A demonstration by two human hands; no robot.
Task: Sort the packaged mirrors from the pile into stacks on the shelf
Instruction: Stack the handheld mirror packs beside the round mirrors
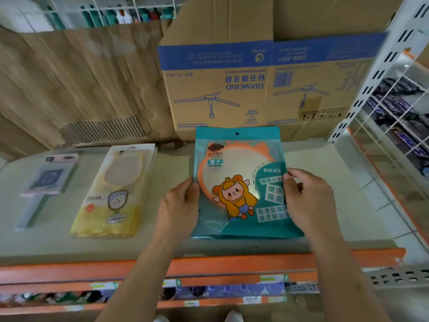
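Two hands hold one teal mirror pack, which lies flat on the shelf, right of the yellow stack. Left hand: fingers curled on the pack's left edge. Right hand: pinching the right edge. Risk: the slick film may slide askew on release. Whether other teal packs lie beneath is unclear; the pink pack at far left is blurred
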